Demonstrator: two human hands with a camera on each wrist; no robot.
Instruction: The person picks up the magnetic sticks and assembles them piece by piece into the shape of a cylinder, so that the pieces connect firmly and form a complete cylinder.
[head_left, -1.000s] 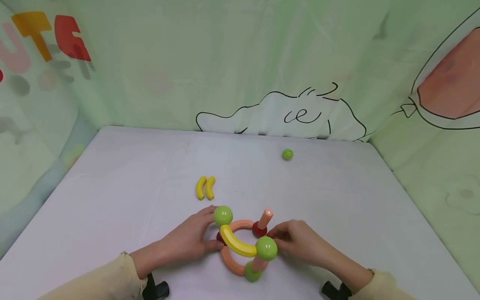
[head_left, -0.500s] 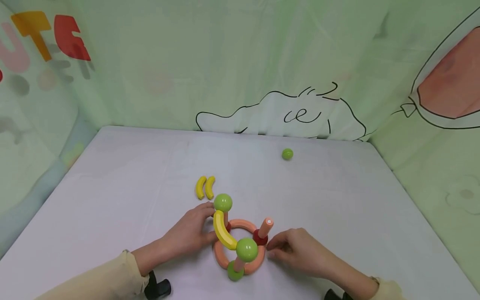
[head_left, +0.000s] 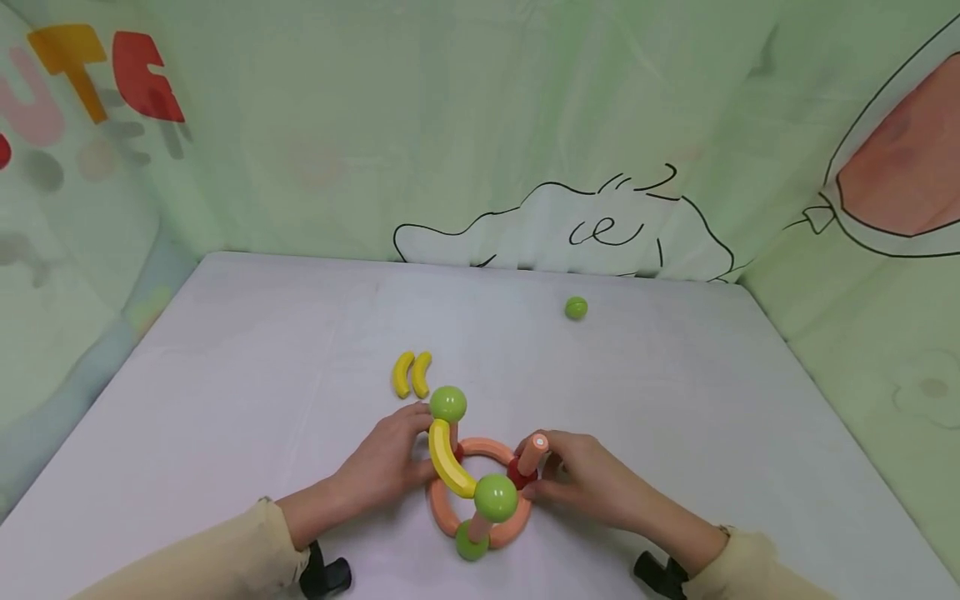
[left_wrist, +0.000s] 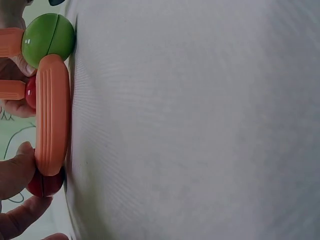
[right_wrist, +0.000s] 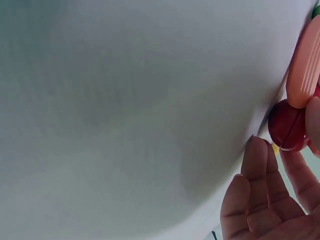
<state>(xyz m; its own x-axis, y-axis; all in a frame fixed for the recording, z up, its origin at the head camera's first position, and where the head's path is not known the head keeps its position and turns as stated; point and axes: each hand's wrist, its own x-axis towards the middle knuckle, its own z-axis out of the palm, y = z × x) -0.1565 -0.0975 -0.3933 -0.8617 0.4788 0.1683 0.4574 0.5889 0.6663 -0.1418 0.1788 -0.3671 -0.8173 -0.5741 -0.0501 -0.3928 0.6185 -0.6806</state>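
Note:
A toy frame of rods and balls stands at the front of the table, its base a ring of curved orange pieces (head_left: 442,510). Two green balls (head_left: 496,497) top uprights, joined by a yellow curved piece (head_left: 447,461). A third orange upright (head_left: 533,452) has a bare top. My left hand (head_left: 381,457) holds the frame's left side, thumb and finger around a dark red ball (left_wrist: 47,184). On the other side my right hand (head_left: 592,477) pinches the right red ball (right_wrist: 287,125) beneath the bare upright. A green ball (left_wrist: 48,40) sits low at the front.
Behind the frame lie two yellow curved pieces (head_left: 411,375) side by side. A loose green ball (head_left: 576,308) rests near the table's back edge. Printed green fabric walls (head_left: 337,150) enclose the white table (head_left: 262,350) at the back and sides.
The frame has turned, its near green ball swinging left and its back one moving away from me. My right hand came off the frame, then took hold of the right red ball.

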